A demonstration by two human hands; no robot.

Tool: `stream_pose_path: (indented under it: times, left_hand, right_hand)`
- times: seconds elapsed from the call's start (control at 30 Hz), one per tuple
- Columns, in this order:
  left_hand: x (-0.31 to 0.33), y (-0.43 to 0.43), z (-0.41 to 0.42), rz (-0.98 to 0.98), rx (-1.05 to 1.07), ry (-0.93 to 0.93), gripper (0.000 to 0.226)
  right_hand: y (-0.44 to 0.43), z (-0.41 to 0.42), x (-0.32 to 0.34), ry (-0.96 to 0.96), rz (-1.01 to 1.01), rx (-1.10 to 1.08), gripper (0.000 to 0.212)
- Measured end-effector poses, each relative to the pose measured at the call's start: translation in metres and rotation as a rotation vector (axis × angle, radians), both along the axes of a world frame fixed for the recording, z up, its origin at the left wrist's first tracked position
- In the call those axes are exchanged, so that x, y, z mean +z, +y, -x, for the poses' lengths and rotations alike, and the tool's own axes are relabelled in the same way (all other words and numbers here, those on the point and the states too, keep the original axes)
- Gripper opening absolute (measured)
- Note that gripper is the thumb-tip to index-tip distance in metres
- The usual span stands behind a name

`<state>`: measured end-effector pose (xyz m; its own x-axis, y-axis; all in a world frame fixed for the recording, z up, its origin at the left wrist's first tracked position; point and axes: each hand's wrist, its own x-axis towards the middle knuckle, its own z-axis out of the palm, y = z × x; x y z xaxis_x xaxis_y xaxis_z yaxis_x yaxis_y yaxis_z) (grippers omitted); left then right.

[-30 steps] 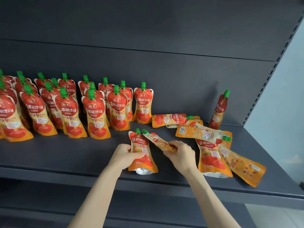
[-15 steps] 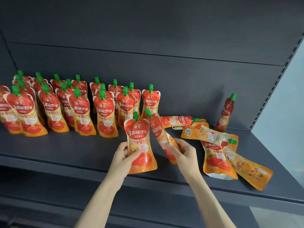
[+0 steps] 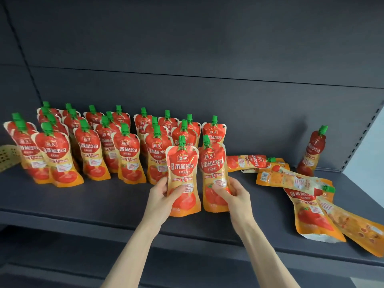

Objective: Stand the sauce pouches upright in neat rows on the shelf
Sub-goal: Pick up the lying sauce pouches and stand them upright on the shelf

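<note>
My left hand grips a red-and-orange sauce pouch with a green cap, held upright over the dark shelf. My right hand grips a second pouch, also upright, right beside the first. Both face me. Behind and to the left stand several pouches in rows. To the right, several pouches lie flat in a loose pile, and one pouch stands alone against the back wall.
The shelf's back panel is dark grey, with a perforated upright at the right. A pale perforated object shows at the far left edge. Bare shelf surface lies in front of the rows.
Both pouches were lifted from lying on the shelf to upright. The right one turned from edge-on to facing me. The view shifted left and closer.
</note>
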<state>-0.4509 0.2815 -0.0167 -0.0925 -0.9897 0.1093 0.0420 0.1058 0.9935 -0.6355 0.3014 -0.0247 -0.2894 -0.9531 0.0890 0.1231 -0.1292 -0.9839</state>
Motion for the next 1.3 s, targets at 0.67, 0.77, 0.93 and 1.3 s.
stream_pose_path:
  times: [0.67, 0.77, 0.93, 1.3]
  left_hand:
    - [-0.020, -0.059, -0.068, 0.095, -0.174, -0.057, 0.038]
    - [-0.026, -0.060, -0.069, 0.132, -0.102, -0.088, 0.043]
    - [-0.032, -0.061, -0.068, 0.190, -0.017, -0.200, 0.037]
    - [-0.036, -0.065, -0.066, 0.214, 0.026, -0.413, 0.048]
  right_hand:
    - [-0.045, -0.053, -0.017, 0.309, 0.059, -0.085, 0.039]
    - [-0.045, -0.054, -0.019, 0.393, 0.043, -0.116, 0.040]
    - [-0.045, -0.057, -0.019, 0.489, 0.009, -0.186, 0.042]
    - [-0.047, -0.059, -0.021, 0.641, -0.043, -0.158, 0.046]
